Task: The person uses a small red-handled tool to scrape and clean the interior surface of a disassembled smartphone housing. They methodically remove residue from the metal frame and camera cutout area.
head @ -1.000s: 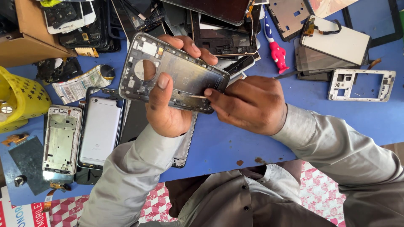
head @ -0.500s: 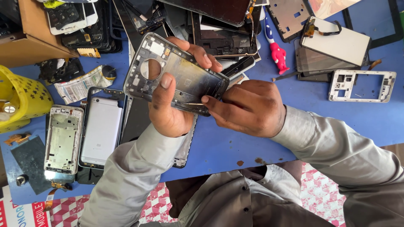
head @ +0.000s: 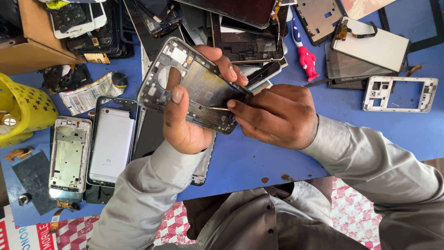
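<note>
My left hand [head: 185, 120] grips a dark grey phone frame [head: 199, 85] above the blue table, thumb across its lower edge and fingers curled over the top. The frame is tilted, with a round hole near its upper left corner. My right hand [head: 277, 115] pinches a thin metal tool [head: 215, 108] whose tip rests on the inside of the frame near my left thumb. Both sleeves are grey.
On the blue table [head: 397, 134] lie a silver phone back [head: 111, 146], a silver frame [head: 69, 155], a white frame [head: 400, 95], a red-handled screwdriver [head: 306, 58], a yellow basket [head: 23, 111], a cardboard box [head: 39, 41] and a pile of dark phone parts [head: 240, 28] at the back.
The frame and both hands have shifted slightly right and down in view. The tool tip has slid further in across the frame toward my left thumb.
</note>
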